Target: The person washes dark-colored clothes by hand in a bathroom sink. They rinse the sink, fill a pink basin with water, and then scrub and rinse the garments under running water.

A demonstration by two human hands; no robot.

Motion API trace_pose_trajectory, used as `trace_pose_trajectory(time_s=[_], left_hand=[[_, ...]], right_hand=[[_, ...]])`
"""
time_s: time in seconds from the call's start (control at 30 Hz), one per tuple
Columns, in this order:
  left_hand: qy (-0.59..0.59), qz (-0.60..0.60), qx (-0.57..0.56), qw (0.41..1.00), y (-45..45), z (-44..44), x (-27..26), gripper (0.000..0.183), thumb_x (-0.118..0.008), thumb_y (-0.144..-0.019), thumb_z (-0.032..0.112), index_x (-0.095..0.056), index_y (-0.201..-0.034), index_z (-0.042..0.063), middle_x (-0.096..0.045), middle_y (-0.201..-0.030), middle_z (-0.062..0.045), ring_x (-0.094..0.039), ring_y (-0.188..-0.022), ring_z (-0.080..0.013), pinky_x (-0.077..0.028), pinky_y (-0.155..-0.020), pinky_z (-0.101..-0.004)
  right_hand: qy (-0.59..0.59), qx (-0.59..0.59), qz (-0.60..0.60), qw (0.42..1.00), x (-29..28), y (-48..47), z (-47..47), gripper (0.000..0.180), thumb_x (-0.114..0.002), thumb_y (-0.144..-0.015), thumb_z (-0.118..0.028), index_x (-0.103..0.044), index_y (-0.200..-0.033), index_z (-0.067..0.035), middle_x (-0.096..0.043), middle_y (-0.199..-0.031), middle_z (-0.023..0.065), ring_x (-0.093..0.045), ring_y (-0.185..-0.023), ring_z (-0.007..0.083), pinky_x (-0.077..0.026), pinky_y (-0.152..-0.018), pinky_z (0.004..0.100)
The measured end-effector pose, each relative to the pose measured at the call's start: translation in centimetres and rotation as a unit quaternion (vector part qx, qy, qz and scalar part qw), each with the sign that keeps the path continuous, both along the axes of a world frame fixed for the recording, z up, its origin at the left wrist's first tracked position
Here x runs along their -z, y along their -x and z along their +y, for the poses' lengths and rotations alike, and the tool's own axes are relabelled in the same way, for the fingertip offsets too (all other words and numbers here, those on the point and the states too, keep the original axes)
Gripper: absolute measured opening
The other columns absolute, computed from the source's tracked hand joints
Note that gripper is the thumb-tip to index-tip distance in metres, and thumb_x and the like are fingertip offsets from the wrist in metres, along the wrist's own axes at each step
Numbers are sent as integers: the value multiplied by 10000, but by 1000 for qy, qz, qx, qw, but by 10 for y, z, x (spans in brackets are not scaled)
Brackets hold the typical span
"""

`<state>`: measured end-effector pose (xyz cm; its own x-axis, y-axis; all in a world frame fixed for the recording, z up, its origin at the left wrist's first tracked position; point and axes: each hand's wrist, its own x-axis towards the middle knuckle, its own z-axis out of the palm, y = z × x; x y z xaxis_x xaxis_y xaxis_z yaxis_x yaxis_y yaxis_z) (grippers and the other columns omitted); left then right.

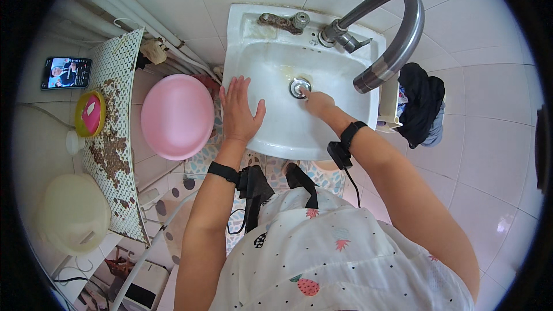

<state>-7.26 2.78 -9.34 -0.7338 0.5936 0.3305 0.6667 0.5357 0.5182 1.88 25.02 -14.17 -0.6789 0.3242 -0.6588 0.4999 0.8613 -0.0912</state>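
A white ceramic washbasin (276, 116) stands before me, with a round metal drain plug (298, 83) in its floor. My right hand (320, 103) reaches into the basin, its index finger extended onto the plug. Flat on the basin's left rim lies my left hand (242, 110), fingers apart, holding nothing. A curved metal faucet (402, 39) rises from the back right corner, its spout hanging over the right side. An old corroded tap (283, 22) sits at the back left. I see no water running from the spout.
Left of the basin is a pink plastic basin (177, 116). Beyond it, a rusty perforated metal shelf (123, 65) carries a yellow bowl (103, 114) with a pink item inside. A lit phone (66, 73) is by the wall. Dark clothes (419, 103) hang over a container at right.
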Motion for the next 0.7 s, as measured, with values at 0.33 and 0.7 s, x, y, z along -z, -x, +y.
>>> trace_pose_trajectory(time_s=[0.33, 0.7], left_hand=[[0, 15, -3, 1000, 0, -1, 3, 533, -576, -769, 255, -416, -1219, 17, -462, -1248, -170, -362, -1229, -324, -167, -1061, -503], [-6, 21, -3, 1000, 0, 1, 4, 522, -580, -757, 251, -431, -1200, 18, -477, -1226, -163, -369, -1222, -322, -175, -1057, -504]], right_hand=[[-11, 36, -40, 998, -4, -9, -2, 650, -429, -824, -178, -180, -1417, -271, -619, -1013, 132, -608, -918, 288, -472, -791, 393], [13, 29, -48, 998, -12, -17, 3, 675, -422, -815, -183, -141, -1427, -212, -597, -1082, 140, -592, -972, 287, -460, -814, 390]])
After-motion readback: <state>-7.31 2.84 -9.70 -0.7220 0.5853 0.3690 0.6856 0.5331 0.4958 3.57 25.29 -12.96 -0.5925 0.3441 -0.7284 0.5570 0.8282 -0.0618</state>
